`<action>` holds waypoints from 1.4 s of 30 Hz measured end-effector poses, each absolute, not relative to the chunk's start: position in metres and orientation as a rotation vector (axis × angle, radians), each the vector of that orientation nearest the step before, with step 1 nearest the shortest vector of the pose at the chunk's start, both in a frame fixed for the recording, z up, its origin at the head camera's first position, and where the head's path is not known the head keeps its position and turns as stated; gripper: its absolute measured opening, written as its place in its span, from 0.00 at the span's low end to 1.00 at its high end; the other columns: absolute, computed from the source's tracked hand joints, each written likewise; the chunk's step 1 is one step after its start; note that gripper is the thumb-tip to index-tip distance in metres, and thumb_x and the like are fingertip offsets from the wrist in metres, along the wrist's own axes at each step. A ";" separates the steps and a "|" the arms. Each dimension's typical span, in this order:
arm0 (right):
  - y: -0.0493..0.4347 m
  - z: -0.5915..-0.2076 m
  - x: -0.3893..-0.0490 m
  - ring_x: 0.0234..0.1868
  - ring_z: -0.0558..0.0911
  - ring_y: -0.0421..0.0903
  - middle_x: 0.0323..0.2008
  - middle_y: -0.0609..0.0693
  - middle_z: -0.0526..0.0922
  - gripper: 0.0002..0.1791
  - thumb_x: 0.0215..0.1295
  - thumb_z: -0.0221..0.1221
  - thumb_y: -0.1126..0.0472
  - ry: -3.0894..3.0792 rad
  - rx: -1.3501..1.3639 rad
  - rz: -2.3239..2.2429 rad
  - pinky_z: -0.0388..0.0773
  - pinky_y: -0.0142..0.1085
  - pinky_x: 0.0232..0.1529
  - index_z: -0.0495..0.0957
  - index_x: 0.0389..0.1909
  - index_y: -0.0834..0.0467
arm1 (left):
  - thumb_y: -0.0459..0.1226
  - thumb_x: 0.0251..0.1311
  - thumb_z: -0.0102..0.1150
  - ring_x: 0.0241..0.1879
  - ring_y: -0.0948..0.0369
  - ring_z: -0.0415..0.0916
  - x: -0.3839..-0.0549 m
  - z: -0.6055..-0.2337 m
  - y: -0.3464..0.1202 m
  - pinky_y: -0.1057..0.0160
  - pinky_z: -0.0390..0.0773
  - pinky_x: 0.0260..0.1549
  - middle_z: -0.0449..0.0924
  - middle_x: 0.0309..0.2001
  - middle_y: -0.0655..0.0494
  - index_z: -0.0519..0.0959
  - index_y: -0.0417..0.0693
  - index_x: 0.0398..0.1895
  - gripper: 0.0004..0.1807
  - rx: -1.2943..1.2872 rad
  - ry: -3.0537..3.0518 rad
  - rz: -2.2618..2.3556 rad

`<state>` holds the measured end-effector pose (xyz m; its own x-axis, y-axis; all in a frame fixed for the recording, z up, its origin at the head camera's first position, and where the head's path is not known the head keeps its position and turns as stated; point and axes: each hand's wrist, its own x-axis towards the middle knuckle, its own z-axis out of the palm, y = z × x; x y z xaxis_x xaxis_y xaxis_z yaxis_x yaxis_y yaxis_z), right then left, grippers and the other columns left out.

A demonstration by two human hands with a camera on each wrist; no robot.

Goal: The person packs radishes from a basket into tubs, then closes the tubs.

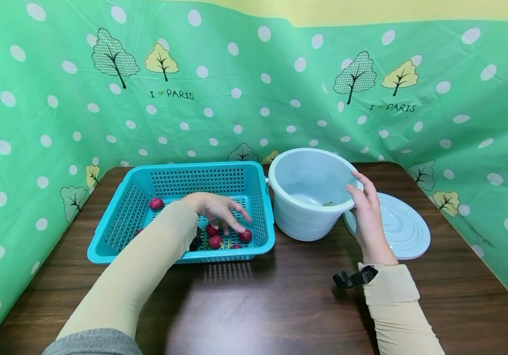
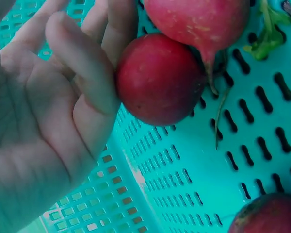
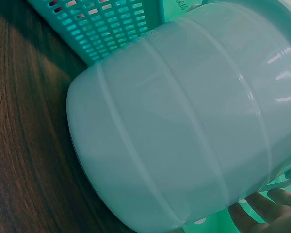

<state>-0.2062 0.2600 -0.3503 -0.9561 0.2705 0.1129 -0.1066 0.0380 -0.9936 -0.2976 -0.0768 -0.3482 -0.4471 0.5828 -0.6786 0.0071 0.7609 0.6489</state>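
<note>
My left hand [image 1: 218, 209] reaches down into a turquoise perforated basket [image 1: 265, 231], over several red radishes. In the left wrist view, its thumb and fingers lie beside a round radish [image 2: 160, 80], touching or nearly touching it, without closing round it. A second radish [image 2: 203, 19] with a thin root lies against that one. In the head view, a fingertip is at the radish [image 1: 245, 235] near the basket's right end. My right hand [image 1: 367, 217] holds the rim of a pale blue bucket [image 1: 303, 222] at its right side. A small green scrap [image 1: 327, 203] lies inside the bucket.
A round pale blue lid [image 1: 402, 227] lies on the dark wooden table [image 1: 298, 305], right of the bucket. Bucket and basket stand side by side. Another radish [image 1: 156, 203] sits at the basket's left. A green dotted cloth [image 1: 258, 98] hangs behind.
</note>
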 end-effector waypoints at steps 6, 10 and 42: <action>0.260 -0.350 -0.205 0.69 0.63 0.48 0.76 0.49 0.54 0.29 0.74 0.48 0.50 -2.050 -0.157 2.003 0.58 0.50 0.68 0.59 0.74 0.46 | 0.48 0.65 0.62 0.40 0.57 0.81 -0.297 -0.349 -0.074 0.66 0.73 0.29 0.81 0.54 0.55 0.73 0.61 0.66 0.26 0.439 1.922 0.652; 0.260 -0.350 -0.205 0.70 0.63 0.49 0.77 0.49 0.54 0.29 0.74 0.48 0.50 -2.051 -0.155 2.001 0.57 0.51 0.69 0.59 0.74 0.46 | 0.45 0.66 0.62 0.37 0.57 0.81 -0.295 -0.348 -0.072 0.67 0.74 0.27 0.82 0.52 0.52 0.73 0.58 0.66 0.25 0.435 1.866 0.675; 0.262 -0.351 -0.205 0.67 0.65 0.48 0.76 0.51 0.55 0.29 0.75 0.48 0.50 -2.068 -0.153 1.980 0.63 0.36 0.57 0.59 0.74 0.46 | 0.41 0.67 0.61 0.42 0.59 0.82 -0.290 -0.349 -0.066 0.66 0.79 0.31 0.83 0.53 0.54 0.70 0.57 0.67 0.26 0.456 1.783 0.657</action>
<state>-0.2046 0.2623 -0.3512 -0.9568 0.2630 0.1237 -0.1122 0.0585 -0.9920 -0.2898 -0.0665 -0.3495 -0.2992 0.6043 -0.7385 -0.0189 0.7700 0.6377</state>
